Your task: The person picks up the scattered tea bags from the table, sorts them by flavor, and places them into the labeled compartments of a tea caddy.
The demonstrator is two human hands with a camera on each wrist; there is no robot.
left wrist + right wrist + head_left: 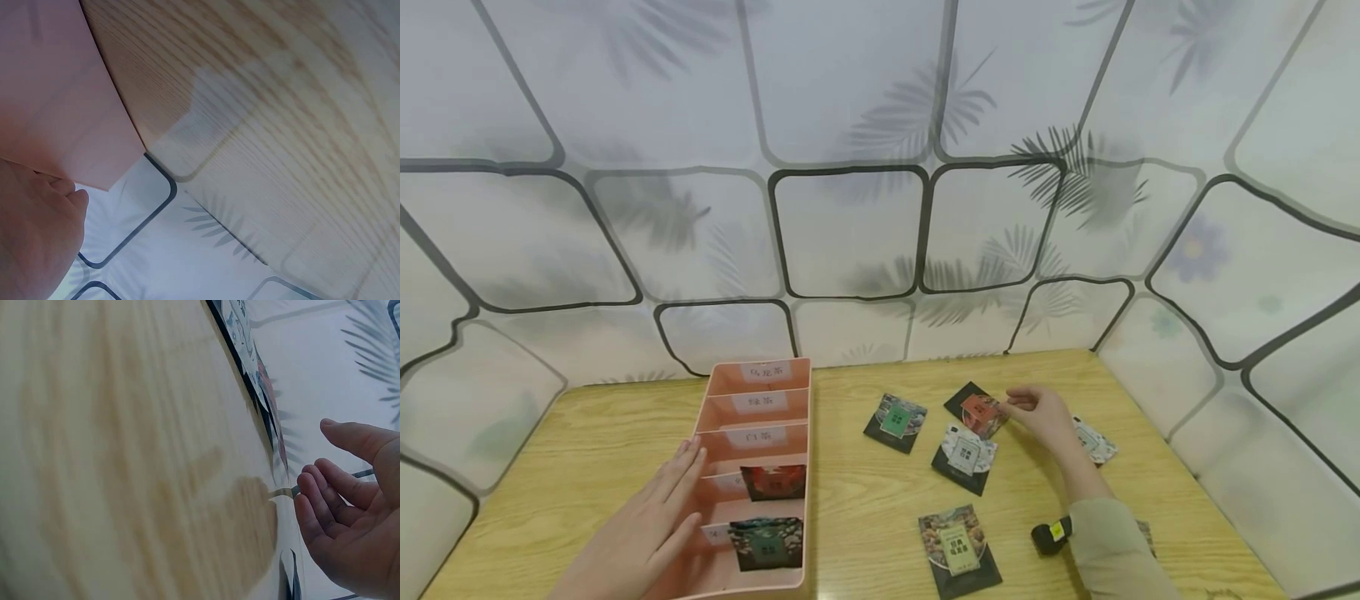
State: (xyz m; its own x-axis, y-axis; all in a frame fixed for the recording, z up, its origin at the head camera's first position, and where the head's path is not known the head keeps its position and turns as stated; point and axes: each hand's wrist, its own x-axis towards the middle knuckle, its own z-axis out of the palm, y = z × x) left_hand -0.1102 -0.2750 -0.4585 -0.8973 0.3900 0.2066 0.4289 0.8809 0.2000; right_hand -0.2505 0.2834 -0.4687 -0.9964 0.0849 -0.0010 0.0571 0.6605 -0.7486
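My left hand [651,517] rests along the left rim of a pink divided box [808,433], fingers straight and thumb over the inside. Inside the front compartments stand a red tea packet [772,482] and a dark green tea packet [767,543]. To the right, my right hand [1041,417] reaches over the table with its fingertips right at the edge of a black packet with an orange-red label [977,408]. In the right wrist view the thumb stands apart from the loosely bent fingers [334,494], and nothing shows between them. A white-and-black packet [966,457] overlaps that packet's lower edge.
A green-labelled packet [897,422] lies left of the pair, and a yellow-labelled packet [958,550] nearer the front. Beyond the right forearm is another white packet [1096,442]. A black strap-like item [1051,535] sits by the sleeve. A patterned curtain [850,233] borders the wooden table.
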